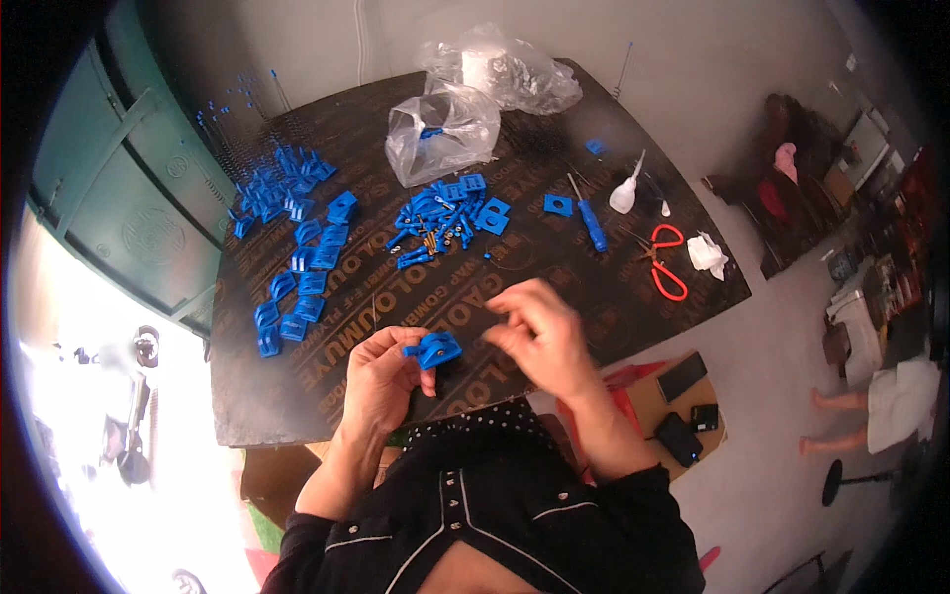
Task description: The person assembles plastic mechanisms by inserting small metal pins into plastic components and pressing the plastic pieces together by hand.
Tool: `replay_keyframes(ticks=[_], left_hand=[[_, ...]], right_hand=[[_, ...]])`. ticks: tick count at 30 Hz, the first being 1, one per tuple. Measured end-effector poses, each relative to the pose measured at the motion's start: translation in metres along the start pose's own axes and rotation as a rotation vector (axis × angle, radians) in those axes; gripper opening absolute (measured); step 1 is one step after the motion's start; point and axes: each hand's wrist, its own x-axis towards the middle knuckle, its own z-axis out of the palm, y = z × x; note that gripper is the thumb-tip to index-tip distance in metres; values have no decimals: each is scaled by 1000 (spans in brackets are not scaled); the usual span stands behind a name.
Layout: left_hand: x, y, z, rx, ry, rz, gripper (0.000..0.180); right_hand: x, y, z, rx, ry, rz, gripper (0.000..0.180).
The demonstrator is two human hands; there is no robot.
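Observation:
Near the front edge of the table, my left hand [381, 374] pinches a blue plastic clip-like part [435, 349] with a curved top and a small hole in its side. Just to the right of it my right hand [542, 332] is raised over the table, slightly blurred. Its fingers are bent, with thumb and index finger apart, and I see nothing between them. Beyond both hands lies a heap of loose blue plastic pieces and small metal bits [440, 223]. Several similar blue parts [312, 259] form a staggered column at the left.
The dark printed plywood table [371, 287] also holds blue parts with thin wires [287, 178], clear plastic bags [443, 134], a blue-handled screwdriver [592, 226], a white squeeze bottle [624, 195], red-handled scissors [668, 267] and crumpled tissue [707, 255]. A cardboard box with black devices [683, 436] sits below right.

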Motion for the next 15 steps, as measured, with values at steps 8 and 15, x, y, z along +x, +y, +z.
replay_keyframes(ticks=[8,15], left_hand=[[-2,-1,5,-12,2,38,14],[-7,-4,0,-3,10,76,14]], right_hand=[[49,70,-135,-665,390,157,22],[103,117,-168,-793,243,258,38]])
